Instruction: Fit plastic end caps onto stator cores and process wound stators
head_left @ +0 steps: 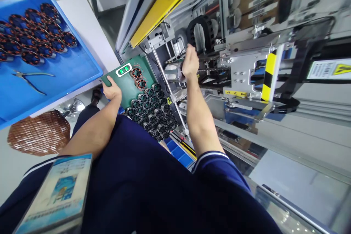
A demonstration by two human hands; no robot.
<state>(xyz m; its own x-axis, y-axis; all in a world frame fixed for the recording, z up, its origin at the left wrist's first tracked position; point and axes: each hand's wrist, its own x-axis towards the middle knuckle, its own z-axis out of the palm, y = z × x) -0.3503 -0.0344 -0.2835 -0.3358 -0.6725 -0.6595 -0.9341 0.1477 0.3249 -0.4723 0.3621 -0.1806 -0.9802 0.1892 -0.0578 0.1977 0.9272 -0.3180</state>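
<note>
My left hand (112, 88) lies at the left corner of the green work surface (124, 86), thumb and forefinger apart, near a white-rimmed panel with two green lights (123, 70). My right hand (191, 64) reaches into the machine beside a metal cylinder (173, 72). Its fingers look bent together and what they grip, if anything, is hidden. Two copper-wound motor stators (138, 78) lie on the green surface between the hands. Below them stand several dark stators (153, 111) packed close together.
At the left a blue tray (79, 64) holds rows of wound stators (34, 33) and cutting pliers (30, 78). A woven brown stool seat (40, 132) is below it. A yellow machine bar (167, 3) slants overhead. Metal rails and a black-yellow striped post (268, 76) are on the right.
</note>
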